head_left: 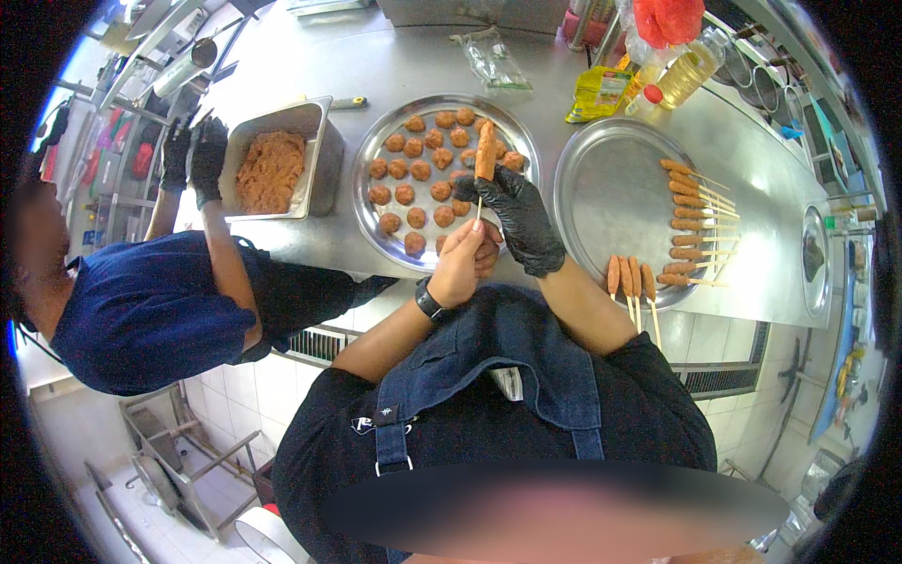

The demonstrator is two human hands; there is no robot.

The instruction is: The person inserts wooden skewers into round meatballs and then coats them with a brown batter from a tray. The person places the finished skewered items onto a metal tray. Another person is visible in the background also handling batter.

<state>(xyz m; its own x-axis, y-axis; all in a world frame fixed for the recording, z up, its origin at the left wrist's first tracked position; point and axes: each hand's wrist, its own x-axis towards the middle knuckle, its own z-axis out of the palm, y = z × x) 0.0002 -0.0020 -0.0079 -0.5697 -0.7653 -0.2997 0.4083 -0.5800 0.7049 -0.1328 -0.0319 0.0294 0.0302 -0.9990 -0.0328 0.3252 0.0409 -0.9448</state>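
Note:
My right hand point(520, 218), in a black glove, grips an elongated orange-brown meat piece point(486, 150) shaped on a thin wooden skewer. My bare left hand point(462, 261) pinches the skewer's lower end just beneath it. Both hands hover over the near edge of a round metal tray point(368, 164) that holds several meat balls point(406, 195). To the right, a second round metal tray point(601, 183) carries several finished skewers point(691, 216), and three more skewers point(629, 280) lie at its near rim.
A co-worker in a dark blue shirt stands at the left, black-gloved hands point(193, 155) beside a rectangular steel pan of minced meat point(271, 169). Oil bottles point(686, 70), a yellow packet point(598, 92) and a plastic bag point(493, 58) sit at the counter's far side.

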